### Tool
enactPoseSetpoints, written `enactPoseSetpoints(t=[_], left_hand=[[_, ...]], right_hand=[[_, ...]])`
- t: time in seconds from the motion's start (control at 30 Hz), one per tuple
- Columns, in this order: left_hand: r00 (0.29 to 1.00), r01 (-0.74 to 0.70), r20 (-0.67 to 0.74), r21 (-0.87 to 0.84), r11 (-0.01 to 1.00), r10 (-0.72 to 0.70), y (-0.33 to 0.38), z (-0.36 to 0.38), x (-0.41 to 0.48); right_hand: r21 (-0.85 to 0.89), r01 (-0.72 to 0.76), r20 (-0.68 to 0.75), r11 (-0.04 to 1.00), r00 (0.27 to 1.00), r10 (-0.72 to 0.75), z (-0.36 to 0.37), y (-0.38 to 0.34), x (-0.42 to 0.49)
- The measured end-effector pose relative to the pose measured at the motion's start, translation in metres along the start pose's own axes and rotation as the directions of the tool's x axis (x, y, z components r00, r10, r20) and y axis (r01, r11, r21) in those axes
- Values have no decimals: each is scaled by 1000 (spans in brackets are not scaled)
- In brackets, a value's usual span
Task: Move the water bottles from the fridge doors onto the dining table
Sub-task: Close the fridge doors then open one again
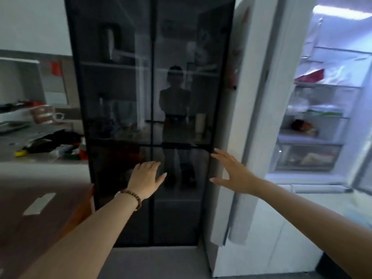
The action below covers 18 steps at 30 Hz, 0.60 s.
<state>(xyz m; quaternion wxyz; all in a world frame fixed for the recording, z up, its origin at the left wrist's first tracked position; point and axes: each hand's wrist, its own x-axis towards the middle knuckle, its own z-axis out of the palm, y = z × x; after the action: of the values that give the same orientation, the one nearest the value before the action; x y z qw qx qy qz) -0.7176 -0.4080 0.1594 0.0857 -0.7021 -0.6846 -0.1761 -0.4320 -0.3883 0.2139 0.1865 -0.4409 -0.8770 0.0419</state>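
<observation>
The fridge (314, 125) stands open at the right, its lit shelves holding food. Its white left door (253, 121) is swung out towards me, and I see only its outer face. No water bottle shows in this blurred view. My left hand (146, 179), with a bead bracelet on the wrist, is raised before a dark glass cabinet, fingers apart, holding nothing. My right hand (233, 174) is spread open close to the edge of the white fridge door; whether it touches the door I cannot tell.
A tall dark glass-fronted cabinet (151, 117) fills the middle and reflects a standing person. A cluttered grey counter (42, 146) lies at the left. A reddish-brown surface (40, 208) with a white strip sits at the lower left. Grey floor runs below.
</observation>
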Motion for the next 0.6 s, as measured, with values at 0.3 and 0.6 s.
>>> enactPoseSetpoints(t=[0.3, 0.6], left_hand=[[971, -234, -154, -776, 586, 184, 195, -41, 59], [972, -211, -237, -857, 471, 3, 258, -32, 58]], right_hand=[[-144, -37, -289, 989, 957, -6, -74, 87, -77], [65, -22, -257, 998, 966, 38, -81, 119, -82]])
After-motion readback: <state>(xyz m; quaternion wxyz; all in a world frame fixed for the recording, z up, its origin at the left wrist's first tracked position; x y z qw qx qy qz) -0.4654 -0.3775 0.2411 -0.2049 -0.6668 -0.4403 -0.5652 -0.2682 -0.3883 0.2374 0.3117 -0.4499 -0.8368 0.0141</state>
